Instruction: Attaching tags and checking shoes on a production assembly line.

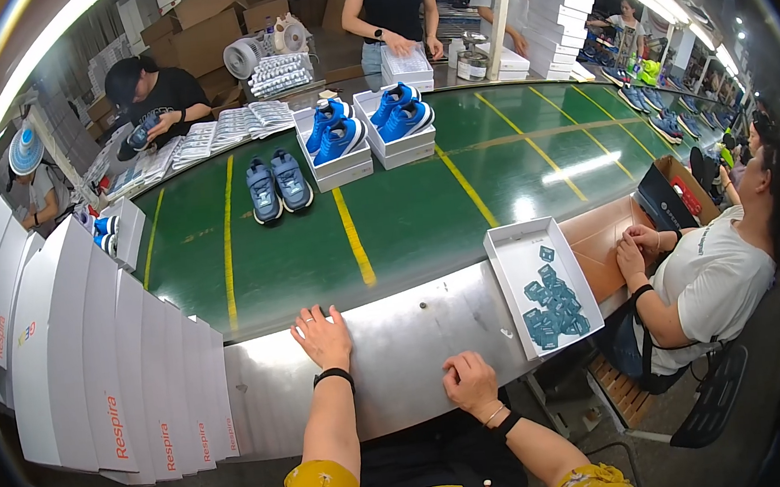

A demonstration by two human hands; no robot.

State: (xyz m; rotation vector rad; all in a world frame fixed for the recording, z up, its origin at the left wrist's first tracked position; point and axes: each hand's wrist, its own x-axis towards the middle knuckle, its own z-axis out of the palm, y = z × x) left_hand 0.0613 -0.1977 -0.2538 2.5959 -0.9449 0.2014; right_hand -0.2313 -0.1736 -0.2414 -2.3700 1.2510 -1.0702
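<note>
My left hand lies flat and open on the steel ledge in front of the green conveyor belt, holding nothing. My right hand rests on the ledge's near edge with fingers curled in, empty. A pair of grey-blue sneakers stands loose on the belt beyond my left hand. Two open white boxes, each with a pair of bright blue sneakers, sit further along the belt. A shallow white tray with several small teal packets lies to the right of my right hand.
A row of flat white box lids is stacked at my left. A seated person in a white shirt is at the right, others work at the belt's far side. Cardboard cartons stand at the back.
</note>
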